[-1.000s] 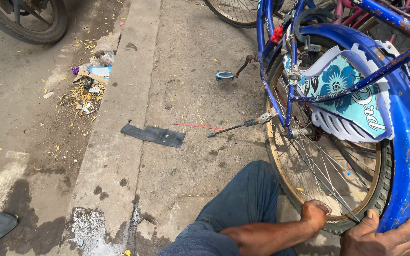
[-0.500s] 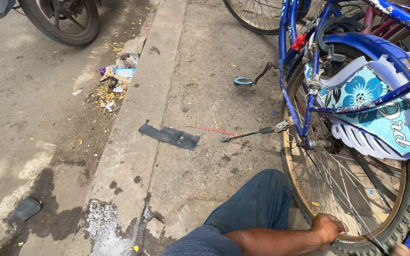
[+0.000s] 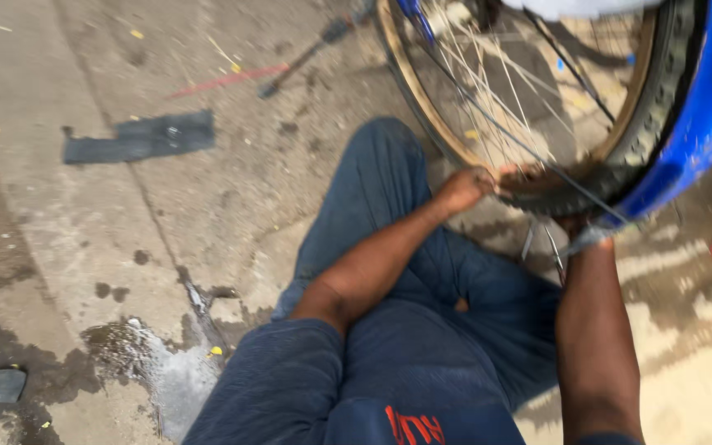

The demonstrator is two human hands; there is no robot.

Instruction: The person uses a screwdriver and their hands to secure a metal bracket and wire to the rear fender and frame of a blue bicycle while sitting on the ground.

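Swung down and closer since half a second ago: upper bicycle frame gone from the head view, lower arc of the wheel (image 3: pixel 529 107) now filling the far right, left hand (image 3: pixel 465 189) up against the tyre (image 3: pixel 624 177). Crouched over blue trousers (image 3: pixel 372 198), both forearms reaching to the lowest stretch of tyre, just inside the blue mudguard (image 3: pixel 706 115). Working, by the look of it, at the join of tyre and rim (image 3: pixel 409 95); calls next for a steady hold kept clear of the spokes (image 3: pixel 488 103). Left fingers (image 3: pixel 488 175) curled tight on the tyre's near edge. Right hand (image 3: pixel 580 229) mostly hidden under the tyre, beside something grey; cannot tell whether clenched or loose. Far left on the pavement (image 3: pixel 84 222), well apart: black rubber strip (image 3: pixel 138 138) and long thin tool (image 3: pixel 302 62); near left, wet patch (image 3: pixel 158 371).
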